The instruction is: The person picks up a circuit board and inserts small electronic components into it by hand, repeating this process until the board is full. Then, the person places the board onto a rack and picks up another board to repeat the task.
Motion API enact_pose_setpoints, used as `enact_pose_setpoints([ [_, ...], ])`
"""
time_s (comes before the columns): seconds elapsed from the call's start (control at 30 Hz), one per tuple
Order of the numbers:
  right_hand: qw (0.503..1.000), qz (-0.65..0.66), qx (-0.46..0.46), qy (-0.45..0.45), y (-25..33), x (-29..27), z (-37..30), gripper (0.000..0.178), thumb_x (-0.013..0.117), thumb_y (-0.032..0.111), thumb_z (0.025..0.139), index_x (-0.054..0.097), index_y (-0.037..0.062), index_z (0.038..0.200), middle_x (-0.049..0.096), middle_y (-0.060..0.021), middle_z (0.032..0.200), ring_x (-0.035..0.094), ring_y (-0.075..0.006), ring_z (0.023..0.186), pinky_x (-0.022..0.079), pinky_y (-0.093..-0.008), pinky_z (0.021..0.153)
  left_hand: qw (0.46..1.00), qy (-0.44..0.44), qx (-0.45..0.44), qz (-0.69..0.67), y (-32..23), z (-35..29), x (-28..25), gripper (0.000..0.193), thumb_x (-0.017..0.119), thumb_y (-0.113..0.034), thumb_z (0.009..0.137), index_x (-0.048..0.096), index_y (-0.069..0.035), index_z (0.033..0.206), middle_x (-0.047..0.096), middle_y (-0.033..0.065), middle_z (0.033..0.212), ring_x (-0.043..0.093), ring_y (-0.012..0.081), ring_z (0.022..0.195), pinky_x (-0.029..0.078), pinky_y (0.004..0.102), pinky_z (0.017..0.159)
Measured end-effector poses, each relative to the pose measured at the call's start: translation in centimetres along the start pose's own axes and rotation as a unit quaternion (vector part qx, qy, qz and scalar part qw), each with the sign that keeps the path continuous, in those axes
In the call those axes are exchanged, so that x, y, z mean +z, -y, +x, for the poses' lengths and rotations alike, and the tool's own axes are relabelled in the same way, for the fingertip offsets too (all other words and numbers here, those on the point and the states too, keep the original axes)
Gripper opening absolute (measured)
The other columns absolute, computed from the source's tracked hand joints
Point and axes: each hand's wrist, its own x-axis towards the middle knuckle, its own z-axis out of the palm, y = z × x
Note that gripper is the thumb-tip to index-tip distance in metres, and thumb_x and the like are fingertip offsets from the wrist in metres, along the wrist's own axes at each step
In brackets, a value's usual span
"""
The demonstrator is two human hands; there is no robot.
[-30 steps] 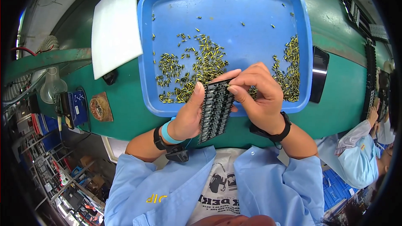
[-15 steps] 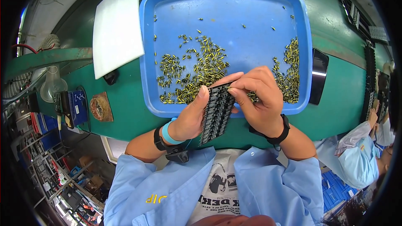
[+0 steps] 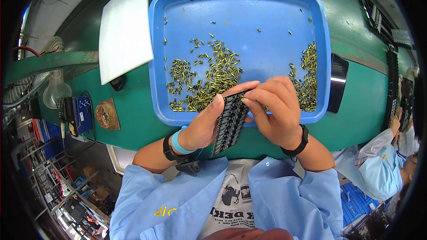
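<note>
By the near rim of a blue tray (image 3: 271,22) strewn with yellow-and-black components (image 3: 222,64), a person's left hand (image 3: 198,130) clasps a black circuit board (image 3: 230,124) between thumb and fingers; the right hand (image 3: 279,112) nearly pinches at the board's edge, its hold unclear.

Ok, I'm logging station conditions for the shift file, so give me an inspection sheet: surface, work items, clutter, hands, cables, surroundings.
Surface: green bench, visible around the tray.
Work items: dark board held tilted at the bench's near edge; blue tray with many loose black-and-gold components, mostly in its nearer half.
Clutter: white foam sheet left of the tray; black slab right of it; blue box farther left.
Hands: left hand grips the board; right hand is at its upper right corner, pinch contents unclear.
Cables: red cable at far left.
Surroundings: crowded rack lower left; co-worker at right.
</note>
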Motion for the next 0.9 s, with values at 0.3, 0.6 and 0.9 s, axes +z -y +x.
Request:
enact_pose_setpoints([
  [0.3, 0.99, 0.116, 0.076, 0.033, -0.4, -0.4, 0.0, 0.023, 0.084, -0.001, 0.084, 0.073, 0.002, 0.104, 0.064, -0.0069, 0.098, 0.059, -0.0211, 0.087, 0.048, -0.0337, 0.076, 1.0, -0.008, -0.014, 0.027, 0.4, -0.2, -0.5, 0.091, 0.028, -0.07, 0.11, 0.026, 0.001, 0.166, 0.055, 0.0158, 0.152, 0.058, 0.0237, 0.135, 0.046, 0.0413, 0.116],
  [0.6, 0.901, 0.322, 0.292, -0.006, 0.3, 0.1, -0.1, 0.018, 0.083, 0.001, 0.087, 0.077, 0.006, 0.104, 0.065, -0.004, 0.102, 0.058, -0.0111, 0.088, 0.046, -0.0262, 0.07, 0.998, 0.008, -0.005, 0.054, 0.0, 0.0, -0.3, 0.088, 0.025, -0.071, 0.109, 0.033, -0.002, 0.165, 0.056, 0.0183, 0.151, 0.061, 0.0277, 0.132, 0.049, 0.0429, 0.113],
  [0.9, 0.91, 0.309, 0.276, -0.008, -0.5, 0.5, -0.8, 0.022, 0.08, -0.001, 0.089, 0.071, 0.0032, 0.109, 0.062, -0.0031, 0.104, 0.054, -0.0098, 0.083, 0.045, -0.0259, 0.07, 1.0, -0.005, -0.023, 0.009, 0.0, -0.2, -1.1, 0.088, 0.025, -0.071, 0.109, 0.033, -0.004, 0.165, 0.056, 0.0182, 0.151, 0.063, 0.0262, 0.125, 0.053, 0.0423, 0.108],
])
